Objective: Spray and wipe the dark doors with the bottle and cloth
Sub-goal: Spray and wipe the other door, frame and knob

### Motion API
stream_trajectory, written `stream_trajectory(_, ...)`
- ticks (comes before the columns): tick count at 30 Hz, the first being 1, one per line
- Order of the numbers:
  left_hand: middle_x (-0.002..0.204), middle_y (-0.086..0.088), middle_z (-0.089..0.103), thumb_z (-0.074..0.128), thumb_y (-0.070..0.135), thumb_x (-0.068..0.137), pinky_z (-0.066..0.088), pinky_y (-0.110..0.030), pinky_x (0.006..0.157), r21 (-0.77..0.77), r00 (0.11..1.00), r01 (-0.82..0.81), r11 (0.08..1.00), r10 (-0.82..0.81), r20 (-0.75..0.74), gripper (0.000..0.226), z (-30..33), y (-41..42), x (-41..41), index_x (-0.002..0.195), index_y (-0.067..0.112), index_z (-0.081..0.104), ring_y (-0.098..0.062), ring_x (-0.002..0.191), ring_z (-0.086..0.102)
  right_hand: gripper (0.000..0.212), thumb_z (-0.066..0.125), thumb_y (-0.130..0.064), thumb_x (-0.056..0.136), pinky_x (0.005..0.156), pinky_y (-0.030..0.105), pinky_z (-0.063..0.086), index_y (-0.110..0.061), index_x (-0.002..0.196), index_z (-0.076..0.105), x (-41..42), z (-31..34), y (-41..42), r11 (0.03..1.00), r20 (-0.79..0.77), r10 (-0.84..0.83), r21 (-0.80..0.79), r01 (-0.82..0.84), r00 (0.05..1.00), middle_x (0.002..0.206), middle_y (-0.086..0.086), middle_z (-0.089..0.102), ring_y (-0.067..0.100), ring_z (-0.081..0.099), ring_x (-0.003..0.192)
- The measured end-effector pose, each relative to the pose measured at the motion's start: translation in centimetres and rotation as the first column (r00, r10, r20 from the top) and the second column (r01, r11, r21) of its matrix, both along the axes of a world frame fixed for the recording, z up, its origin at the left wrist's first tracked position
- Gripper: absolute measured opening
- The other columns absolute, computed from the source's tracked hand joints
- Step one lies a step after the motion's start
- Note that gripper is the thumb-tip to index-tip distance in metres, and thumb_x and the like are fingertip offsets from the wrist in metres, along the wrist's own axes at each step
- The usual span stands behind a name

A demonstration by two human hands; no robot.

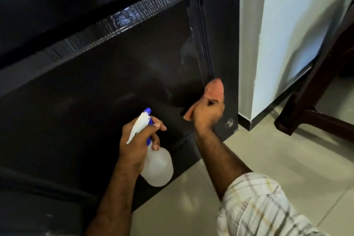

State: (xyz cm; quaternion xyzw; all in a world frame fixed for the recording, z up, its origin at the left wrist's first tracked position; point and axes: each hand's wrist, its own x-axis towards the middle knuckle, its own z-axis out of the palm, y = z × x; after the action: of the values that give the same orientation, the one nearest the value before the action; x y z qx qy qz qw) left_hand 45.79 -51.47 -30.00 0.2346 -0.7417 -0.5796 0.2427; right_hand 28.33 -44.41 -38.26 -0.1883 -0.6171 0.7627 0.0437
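Gripping the spray bottle (156,166) in the left hand (137,142), fingers curling round its neck, nozzle pointing up at the dark door (107,82). Pressing the pink cloth (213,92) against the door's right stile, low down, with the right hand (207,114), fingers bunching tight on the cloth. Hovering just above a small metal fitting (229,123) near the door's bottom corner, over pale floor tiles (277,159).

Pale tiled floor (268,159), white wall (287,25), dark wooden furniture leg (316,92)
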Motion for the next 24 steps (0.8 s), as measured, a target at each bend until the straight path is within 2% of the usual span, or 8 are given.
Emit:
stream_trajectory(3,0.091,-0.018,0.074,0.060,0.002,0.099,0.048,-0.033,0.052,-0.035,1.000,0.002,0.999,-0.003,-0.028,0.011,1.5,-0.2,-0.6,0.094,-0.005,0.067,-0.026,0.048,0.049,0.040,0.066,0.001,0.099,0.088,-0.001,0.039,-0.005,0.138,0.067,-0.7,9.6,-0.3,0.998,-0.583,-0.040,0.009,0.056,0.811,0.124,0.013,0.060,0.005,0.058,0.107)
stream_trajectory(5,0.091,-0.018,0.074,0.060,0.003,0.100,0.048,-0.034,0.052,-0.049,0.999,0.005,0.999,-0.008,-0.049,0.012,2.3,-0.3,-0.9,0.094,-0.004,0.068,-0.028,0.049,0.050,0.040,0.064,0.005,0.096,0.089,0.005,0.043,-0.002,0.136,0.069,-1.9,10.7,0.0,0.992,-0.751,0.030,0.103,0.073,0.659,0.116,0.017,0.059,0.010,0.061,0.102)
stream_trajectory(7,0.091,-0.019,0.074,0.060,0.004,0.100,0.048,-0.036,0.054,-0.060,0.998,0.007,0.998,-0.011,-0.065,0.014,2.7,-0.4,-1.0,0.092,-0.003,0.069,-0.030,0.050,0.050,0.043,0.063,0.002,0.097,0.093,0.014,0.049,-0.008,0.139,0.069,-2.3,6.2,0.7,0.987,-0.697,0.086,0.157,0.035,0.712,0.121,0.016,0.061,0.017,0.066,0.108)
stream_trajectory(10,0.090,-0.020,0.074,0.060,0.005,0.100,0.048,-0.038,0.056,-0.043,0.998,0.002,0.999,-0.005,-0.068,0.016,2.9,-0.2,-1.0,0.090,0.000,0.071,-0.030,0.050,0.050,0.042,0.069,-0.004,0.096,0.101,0.033,0.054,-0.014,0.136,0.071,-0.7,-3.5,2.6,0.984,-0.245,0.149,0.131,-0.120,0.958,0.129,0.011,0.069,0.031,0.070,0.119)
stream_trajectory(12,0.091,-0.018,0.075,0.060,0.003,0.100,0.048,-0.038,0.057,-0.044,0.998,0.011,0.999,-0.014,-0.055,0.015,3.2,0.2,-1.1,0.090,0.000,0.071,-0.030,0.050,0.050,0.032,0.074,-0.011,0.094,0.101,0.040,0.056,-0.014,0.126,0.075,0.1,-4.6,2.8,0.984,-0.085,0.135,0.124,-0.124,0.987,0.119,0.012,0.074,0.036,0.072,0.113)
stream_trajectory(14,0.091,-0.019,0.075,0.061,0.003,0.100,0.048,-0.039,0.058,-0.057,0.998,0.032,0.998,-0.035,-0.050,0.015,4.1,0.4,-1.6,0.089,0.002,0.072,-0.031,0.050,0.050,0.032,0.077,-0.009,0.093,0.101,0.046,0.059,-0.012,0.125,0.076,-0.7,0.4,2.0,0.996,-0.304,0.050,0.091,-0.023,0.951,0.117,0.009,0.073,0.027,0.073,0.110)
stream_trajectory(18,0.090,-0.023,0.073,0.063,0.007,0.098,0.046,-0.043,0.058,-0.084,0.994,0.069,0.994,-0.076,-0.084,0.014,6.2,0.5,-2.8,0.087,0.006,0.073,-0.032,0.049,0.048,0.037,0.067,-0.004,0.095,0.093,0.041,0.059,-0.007,0.131,0.075,-5.5,14.9,0.9,0.990,-0.795,0.022,0.100,0.096,0.607,0.114,0.015,0.065,0.029,0.070,0.106)
stream_trajectory(24,0.093,-0.023,0.074,0.059,0.001,0.098,0.045,-0.034,0.053,0.000,0.991,0.043,0.999,-0.042,-0.124,0.014,7.0,1.3,-4.0,0.092,-0.008,0.066,-0.028,0.046,0.045,0.049,0.068,-0.003,0.097,0.088,0.046,0.059,-0.017,0.144,0.066,-5.4,5.9,3.0,0.928,-0.753,0.267,0.369,0.050,0.601,0.122,0.013,0.058,0.029,0.064,0.106)
